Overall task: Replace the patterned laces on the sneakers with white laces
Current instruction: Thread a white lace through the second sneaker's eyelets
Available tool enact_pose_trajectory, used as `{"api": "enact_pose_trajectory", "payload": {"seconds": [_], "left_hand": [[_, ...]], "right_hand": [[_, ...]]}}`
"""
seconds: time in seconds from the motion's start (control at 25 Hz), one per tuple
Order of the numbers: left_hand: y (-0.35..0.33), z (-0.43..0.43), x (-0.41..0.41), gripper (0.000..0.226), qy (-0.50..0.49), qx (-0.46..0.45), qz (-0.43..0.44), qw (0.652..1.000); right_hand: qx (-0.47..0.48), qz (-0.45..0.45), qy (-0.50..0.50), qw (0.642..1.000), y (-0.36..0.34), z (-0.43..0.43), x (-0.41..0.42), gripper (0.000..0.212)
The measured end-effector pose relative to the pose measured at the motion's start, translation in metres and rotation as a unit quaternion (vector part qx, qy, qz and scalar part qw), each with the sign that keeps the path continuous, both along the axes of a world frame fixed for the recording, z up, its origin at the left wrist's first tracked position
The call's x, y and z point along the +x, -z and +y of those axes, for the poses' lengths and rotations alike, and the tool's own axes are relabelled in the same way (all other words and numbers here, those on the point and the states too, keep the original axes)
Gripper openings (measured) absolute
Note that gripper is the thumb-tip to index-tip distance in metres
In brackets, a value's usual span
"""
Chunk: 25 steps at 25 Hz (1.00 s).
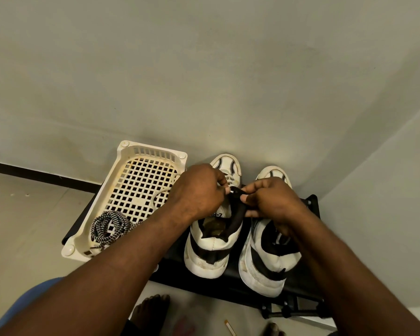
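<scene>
Two white sneakers with black trim stand side by side on a black rack, toes toward the wall: the left sneaker (pixel 211 248) and the right sneaker (pixel 264 258). My left hand (pixel 199 190) hovers over the left sneaker's eyelets and pinches a white lace tip (pixel 231 189). My right hand (pixel 269 200) grips the black tongue and collar edge (pixel 237 214) of the left sneaker. The black-and-white patterned laces (pixel 109 225) lie coiled in the near corner of a cream basket (pixel 131 151). A white lace loop (pixel 159 196) lies on the basket floor.
The black rack (pixel 308 282) stands against a pale wall in a corner. The cream perforated basket sits on its left end. My bare feet (pixel 150 311) are on the floor below, beside a small stick-like object (pixel 229 328).
</scene>
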State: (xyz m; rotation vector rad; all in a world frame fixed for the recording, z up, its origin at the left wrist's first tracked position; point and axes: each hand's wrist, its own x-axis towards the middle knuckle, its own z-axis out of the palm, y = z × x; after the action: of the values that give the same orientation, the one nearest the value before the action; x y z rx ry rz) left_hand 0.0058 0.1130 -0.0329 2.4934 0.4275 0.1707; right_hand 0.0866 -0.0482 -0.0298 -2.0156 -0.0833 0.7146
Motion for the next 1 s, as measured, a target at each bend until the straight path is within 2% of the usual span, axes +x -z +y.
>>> {"api": "enact_pose_trajectory", "payload": {"seconds": [0.44,0.64,0.84,1.0], "left_hand": [[0.007,-0.006,0.001,0.011,-0.023,-0.036,-0.003,0.999],[0.006,-0.015,0.0,0.016,-0.051,0.009,-0.016,0.999],[0.004,-0.016,-0.002,0.018,-0.072,-0.032,-0.026,0.997],[0.006,-0.023,-0.003,0.019,-0.068,-0.006,-0.047,0.997]], "right_hand": [[0.028,0.027,-0.015,0.999,0.005,-0.001,0.007,0.014],[0.061,0.018,-0.018,0.998,0.005,-0.004,0.004,0.013],[0.051,-0.029,-0.033,0.998,0.002,-0.001,-0.002,0.012],[0.048,-0.059,-0.041,0.996,0.001,-0.001,-0.005,0.011]]}}
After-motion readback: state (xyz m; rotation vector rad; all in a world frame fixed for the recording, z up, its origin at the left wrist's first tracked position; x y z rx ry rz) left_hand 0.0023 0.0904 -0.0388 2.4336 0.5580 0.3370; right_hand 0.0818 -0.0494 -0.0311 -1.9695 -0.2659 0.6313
